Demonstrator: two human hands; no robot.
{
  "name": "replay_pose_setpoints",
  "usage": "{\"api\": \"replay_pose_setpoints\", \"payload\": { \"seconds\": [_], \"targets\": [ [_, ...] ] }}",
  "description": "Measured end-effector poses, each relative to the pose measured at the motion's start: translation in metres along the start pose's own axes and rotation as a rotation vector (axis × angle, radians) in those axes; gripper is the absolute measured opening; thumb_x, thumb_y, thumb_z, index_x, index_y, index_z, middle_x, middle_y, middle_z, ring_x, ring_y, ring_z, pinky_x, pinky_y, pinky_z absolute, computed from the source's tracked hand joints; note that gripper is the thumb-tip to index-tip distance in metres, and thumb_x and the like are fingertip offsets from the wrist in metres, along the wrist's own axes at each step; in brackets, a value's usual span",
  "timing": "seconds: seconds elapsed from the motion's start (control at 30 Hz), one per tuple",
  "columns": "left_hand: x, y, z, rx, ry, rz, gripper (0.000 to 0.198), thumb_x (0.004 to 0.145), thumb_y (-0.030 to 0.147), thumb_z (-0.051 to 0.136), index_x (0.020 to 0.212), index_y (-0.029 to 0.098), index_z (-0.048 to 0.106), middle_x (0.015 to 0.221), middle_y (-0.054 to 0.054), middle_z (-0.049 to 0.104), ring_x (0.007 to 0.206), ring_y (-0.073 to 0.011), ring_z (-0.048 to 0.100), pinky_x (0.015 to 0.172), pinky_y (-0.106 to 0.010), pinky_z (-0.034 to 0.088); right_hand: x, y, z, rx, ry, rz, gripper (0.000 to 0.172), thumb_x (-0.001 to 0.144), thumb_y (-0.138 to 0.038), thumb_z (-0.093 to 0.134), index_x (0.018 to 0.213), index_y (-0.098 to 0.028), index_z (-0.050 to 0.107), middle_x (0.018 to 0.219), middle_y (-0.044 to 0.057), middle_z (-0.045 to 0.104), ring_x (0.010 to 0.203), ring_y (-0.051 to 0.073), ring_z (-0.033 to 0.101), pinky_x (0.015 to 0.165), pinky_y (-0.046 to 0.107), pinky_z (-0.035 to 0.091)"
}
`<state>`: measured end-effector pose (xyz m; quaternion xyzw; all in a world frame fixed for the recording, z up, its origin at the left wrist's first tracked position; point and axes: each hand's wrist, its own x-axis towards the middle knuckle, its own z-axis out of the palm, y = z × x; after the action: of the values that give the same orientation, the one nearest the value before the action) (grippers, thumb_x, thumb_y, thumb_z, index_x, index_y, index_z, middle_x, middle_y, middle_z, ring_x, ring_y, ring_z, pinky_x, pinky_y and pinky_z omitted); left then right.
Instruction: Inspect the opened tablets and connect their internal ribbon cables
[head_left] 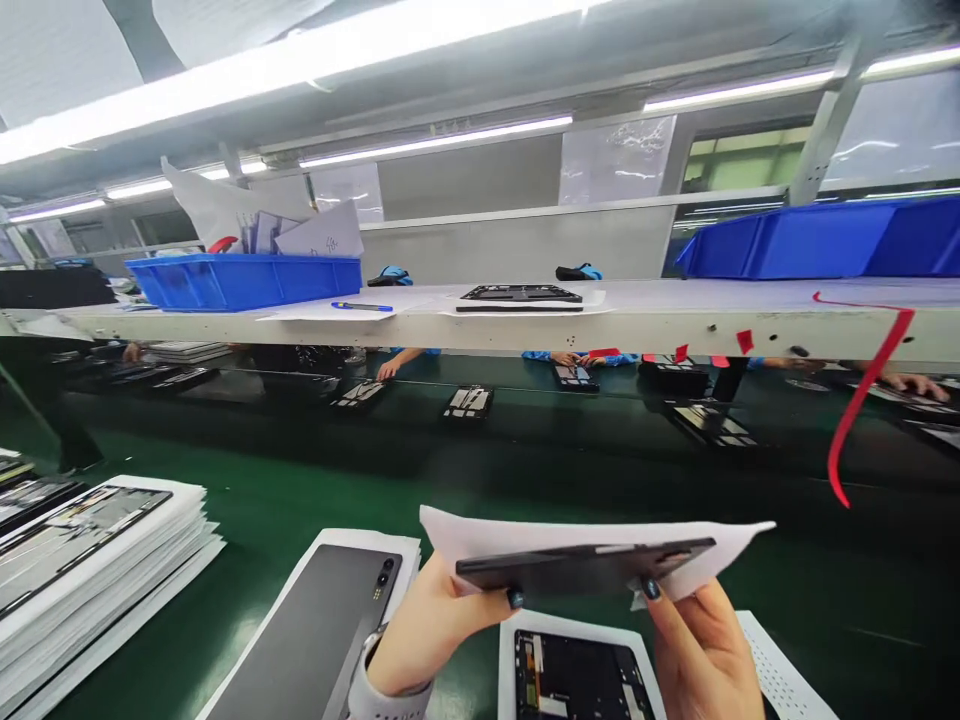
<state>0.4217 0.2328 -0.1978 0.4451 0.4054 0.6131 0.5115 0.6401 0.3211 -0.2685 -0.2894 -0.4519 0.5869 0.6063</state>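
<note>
Both hands hold up a thin dark tablet panel (562, 572), seen nearly edge-on, along with a white sheet (600, 535) behind it. My left hand (431, 630) grips the left end, its thumb along the near edge. At the other end, my right hand (701, 640) is closed on the panel and sheet with the thumb on top. Beneath them, an opened tablet body (581, 675) with bare internal parts lies on white backing. Left of that rests a grey tablet back cover (322, 620) with a camera cluster in its corner, also on white sheeting.
A tall stack of white sheets (161, 570) with tablet parts stands at left. Dotted white sheet (787, 670) lies at right. Beyond runs a dark belt (420, 440) carrying tablet bodies, with co-workers' hands behind. Overhead, a shelf (420, 328) holds blue bins (247, 282); red tape (862, 400) hangs down.
</note>
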Motion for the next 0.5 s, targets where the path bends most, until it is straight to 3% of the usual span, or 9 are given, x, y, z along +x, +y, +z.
{"api": "replay_pose_setpoints", "payload": {
  "seconds": [0.13,0.23,0.37,0.5],
  "targets": [
    [-0.001,-0.006,-0.007,0.031,0.078,-0.013,0.044,0.064,0.039,0.09,0.102,0.017,0.081,0.103,-0.01,0.078,0.108,-0.0338,0.067,0.098,-0.04,0.051,-0.009,-0.006,0.008,-0.018,0.09,0.012,0.058,0.078,-0.052,0.088,0.126,-0.031,0.063,0.124,0.001,0.069,0.12,0.028,0.06,0.098,0.028,0.051],
    [-0.004,-0.008,-0.01,0.071,0.071,0.015,0.042,0.064,0.039,0.09,0.098,0.016,0.081,0.099,-0.01,0.078,0.101,-0.0334,0.068,0.093,-0.042,0.053,-0.014,-0.013,0.019,-0.052,0.116,-0.022,0.051,0.077,-0.054,0.087,0.117,-0.029,0.068,0.12,0.002,0.07,0.117,0.028,0.061,0.094,0.026,0.052],
    [-0.01,-0.005,-0.01,-0.068,0.115,0.019,0.051,0.064,0.039,0.09,0.106,0.014,0.078,0.102,-0.013,0.077,0.097,-0.0347,0.07,0.09,-0.044,0.056,-0.016,-0.032,0.024,-0.145,-0.065,0.076,0.042,0.081,-0.056,0.083,0.108,-0.026,0.07,0.112,0.005,0.073,0.104,0.029,0.069,0.086,0.028,0.057],
    [-0.015,0.002,-0.011,-0.268,0.298,-0.105,0.052,0.068,0.039,0.088,0.111,0.012,0.073,0.107,-0.016,0.076,0.104,-0.0366,0.071,0.095,-0.046,0.056,-0.023,-0.052,0.017,-0.272,-0.206,0.301,0.064,0.073,-0.064,0.084,0.123,-0.025,0.07,0.123,0.01,0.07,0.109,0.035,0.068,0.088,0.04,0.06]
  ]
}}
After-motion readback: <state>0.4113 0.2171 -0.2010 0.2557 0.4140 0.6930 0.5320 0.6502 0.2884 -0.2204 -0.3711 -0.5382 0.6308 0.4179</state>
